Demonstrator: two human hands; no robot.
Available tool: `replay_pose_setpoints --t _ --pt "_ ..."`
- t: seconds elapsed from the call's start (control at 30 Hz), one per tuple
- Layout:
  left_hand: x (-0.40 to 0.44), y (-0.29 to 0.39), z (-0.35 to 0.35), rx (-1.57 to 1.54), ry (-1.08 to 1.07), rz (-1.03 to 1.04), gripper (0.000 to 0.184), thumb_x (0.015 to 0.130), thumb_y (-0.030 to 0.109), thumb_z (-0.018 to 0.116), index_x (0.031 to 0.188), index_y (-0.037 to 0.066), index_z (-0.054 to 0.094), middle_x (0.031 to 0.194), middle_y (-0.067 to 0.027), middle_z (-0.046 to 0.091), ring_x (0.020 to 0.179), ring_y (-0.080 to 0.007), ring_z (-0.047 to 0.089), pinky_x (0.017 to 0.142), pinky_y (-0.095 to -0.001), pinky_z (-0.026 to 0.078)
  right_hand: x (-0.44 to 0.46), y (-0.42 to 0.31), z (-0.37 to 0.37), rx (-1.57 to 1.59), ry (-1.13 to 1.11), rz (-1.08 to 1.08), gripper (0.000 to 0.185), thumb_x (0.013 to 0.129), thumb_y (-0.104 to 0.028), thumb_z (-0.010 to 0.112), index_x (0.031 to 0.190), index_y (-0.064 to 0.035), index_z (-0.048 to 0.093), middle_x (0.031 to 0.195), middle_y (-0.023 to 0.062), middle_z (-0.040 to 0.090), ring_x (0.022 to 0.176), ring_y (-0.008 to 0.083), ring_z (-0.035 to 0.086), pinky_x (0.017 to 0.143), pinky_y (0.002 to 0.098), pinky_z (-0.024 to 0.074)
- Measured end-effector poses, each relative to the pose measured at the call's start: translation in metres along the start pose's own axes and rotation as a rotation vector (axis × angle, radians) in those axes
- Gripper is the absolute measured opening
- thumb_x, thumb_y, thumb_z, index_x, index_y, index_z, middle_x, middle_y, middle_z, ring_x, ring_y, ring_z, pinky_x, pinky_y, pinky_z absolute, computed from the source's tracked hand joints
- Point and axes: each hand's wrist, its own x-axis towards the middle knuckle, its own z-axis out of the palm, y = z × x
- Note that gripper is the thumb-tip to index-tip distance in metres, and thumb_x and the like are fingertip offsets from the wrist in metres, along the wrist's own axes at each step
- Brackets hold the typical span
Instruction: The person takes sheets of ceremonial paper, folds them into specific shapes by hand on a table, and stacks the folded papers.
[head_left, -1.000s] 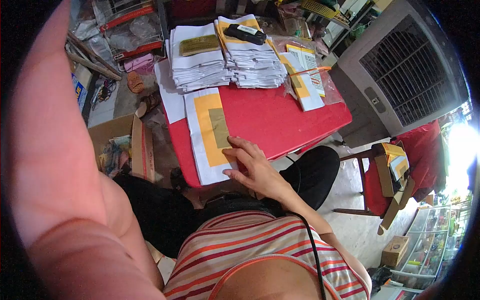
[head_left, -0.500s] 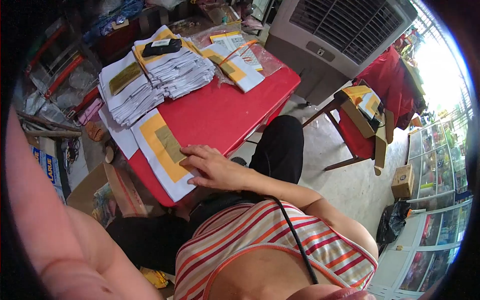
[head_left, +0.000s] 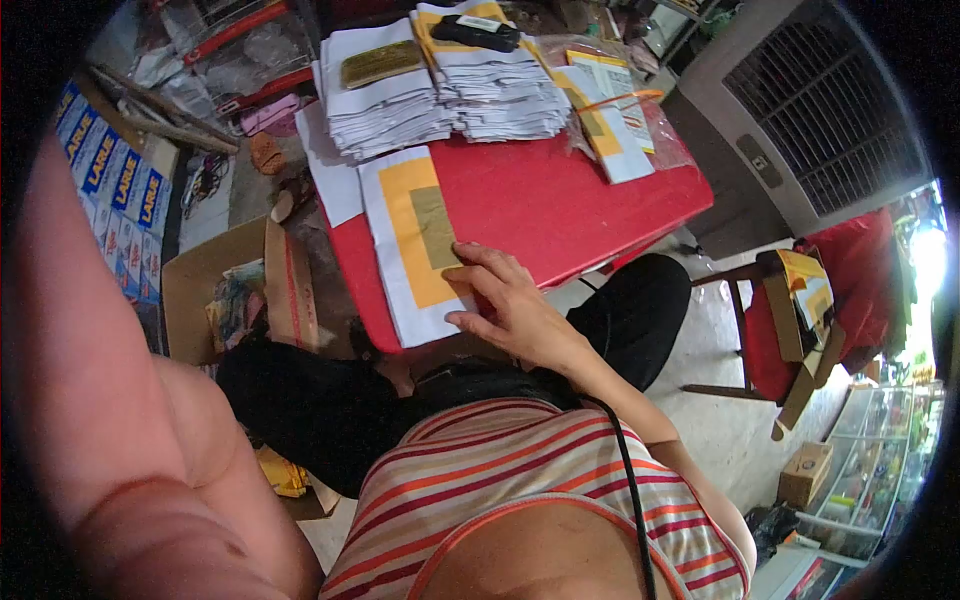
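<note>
My right hand [head_left: 515, 305] rests palm down, fingers spread, at the near right edge of a white sheet of what looks like joss paper [head_left: 378, 205]. The sheet bears an orange-yellow panel and a dull gold rectangle, and lies at the left side of the red table [head_left: 520, 215]. Behind it stand two thick stacks of folded white paper; the left stack [head_left: 385, 125] has a gold piece on top, the right stack [head_left: 505, 100] a black packet [head_left: 475, 33]. My left arm [head_left: 110, 380] rises close to the camera along the left; its hand is out of frame.
More gold-and-yellow paper [head_left: 605, 130] and plastic wrap lie at the table's right. A large air cooler [head_left: 800, 110] stands beyond. An open cardboard box [head_left: 220, 260] sits at lower left near the LARUE cartons [head_left: 110, 160]. A red chair [head_left: 770, 340] holds another box.
The camera view has turned and tilted, so the table and stacks appear farther right and higher. My right hand stays at the sheet's near edge, fingers still spread.
</note>
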Motion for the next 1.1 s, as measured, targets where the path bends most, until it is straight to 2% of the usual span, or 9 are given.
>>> replay_pose_setpoints --t 0.33,0.6,0.63,0.67,0.73,0.8,0.97,1.07,1.1 --pt "-0.053 0.024 -0.004 0.025 0.109 -0.185 0.058 0.080 0.002 0.077 0.131 0.000 0.051 0.122 -0.0126 0.057 0.119 -0.0221 0.055 0.106 -0.0361 0.042 -0.002 -0.006 0.002 -0.050 0.049 -0.037 0.044 0.085 -0.023 0.074 0.123 -0.0041 0.060 0.142 0.0224 0.047 0.132 0.0406 0.045 0.106 0.0495 0.0384" --pt "-0.078 0.121 -0.033 0.432 0.254 -0.258 0.058 0.079 -0.001 0.078 0.131 0.001 0.051 0.121 -0.0113 0.057 0.118 -0.0209 0.055 0.105 -0.0349 0.043 0.028 -0.023 0.005 -0.132 -0.135 -0.406 0.062 0.076 -0.024 0.081 0.131 -0.0089 0.058 0.146 0.0156 0.046 0.135 0.0370 0.042 0.108 0.0501 0.0356" --pt "-0.110 0.100 -0.016 0.211 0.479 -0.499 0.045 0.090 0.004 0.072 0.129 0.002 0.050 0.114 -0.0069 0.059 0.112 -0.0160 0.057 0.099 -0.0325 0.047 0.028 -0.022 0.010 -0.177 -0.174 -0.397 0.061 0.076 -0.022 0.081 0.131 -0.0084 0.058 0.146 0.0152 0.046 0.134 0.0361 0.043 0.107 0.0496 0.0362" --pt "-0.141 0.089 -0.018 0.343 0.380 -0.819 0.037 0.097 0.011 0.066 0.129 0.002 0.049 0.113 -0.0039 0.060 0.107 -0.0128 0.059 0.093 -0.0308 0.049 0.029 -0.022 0.013 -0.236 -0.207 -0.377 0.061 0.075 -0.021 0.080 0.131 -0.0079 0.058 0.145 0.0147 0.047 0.132 0.0353 0.044 0.105 0.0491 0.0368" --pt "-0.191 0.063 0.002 0.326 0.346 -0.974 0.037 0.099 0.021 0.066 0.128 0.002 0.052 0.113 -0.0062 0.063 0.101 -0.0122 0.059 0.088 -0.0299 0.050 0.029 -0.024 0.013 -0.236 -0.196 -0.410 0.059 0.076 -0.020 0.080 0.130 -0.0071 0.059 0.145 0.0144 0.048 0.131 0.0347 0.045 0.104 0.0486 0.0372" --pt "-0.211 0.050 0.015 0.215 0.362 -1.153 0.040 0.101 0.015 0.061 0.136 0.001 0.048 0.118 -0.0088 0.060 0.115 -0.0154 0.058 0.098 -0.0299 0.048 0.027 -0.022 0.011 -0.246 -0.167 -0.399 0.058 0.078 -0.020 0.079 0.130 -0.0063 0.059 0.144 0.0142 0.048 0.130 0.0342 0.046 0.103 0.0481 0.0376" --pt "-0.181 0.031 0.041 0.079 0.425 -1.193 0.052 0.102 0.029 0.060 0.137 -0.006 0.043 0.118 -0.0161 0.061 0.110 -0.0195 0.060 0.093 -0.0337 0.050 0.027 -0.011 0.010 -0.029 -0.028 -0.285 0.039 0.086 -0.008 0.069 0.123 -0.0014 0.061 0.126 0.0149 0.062 0.117 0.0342 0.057 0.099 0.0451 0.0425" --pt "-0.171 0.017 0.050 -0.287 0.725 -1.198 0.050 0.106 0.031 0.051 0.143 0.000 0.037 0.123 -0.0170 0.059 0.110 -0.0302 0.064 0.094 -0.0406 0.055 0.023 -0.012 0.004 0.066 0.041 -0.343 0.036 0.085 -0.010 0.071 0.119 -0.0024 0.064 0.126 0.0143 0.061 0.115 0.0355 0.056 0.099 0.0452 0.0430" --pt "-0.168 0.012 0.048 -0.497 0.738 -1.145 0.041 0.107 0.024 0.049 0.142 0.004 0.043 0.127 -0.0153 0.058 0.109 -0.0276 0.066 0.094 -0.0419 0.056 0.020 -0.014 0.001 0.047 0.049 -0.307 0.036 0.085 -0.010 0.071 0.119 -0.0024 0.064 0.126 0.0143 0.061 0.115 0.0355 0.056 0.099 0.0452 0.0430"
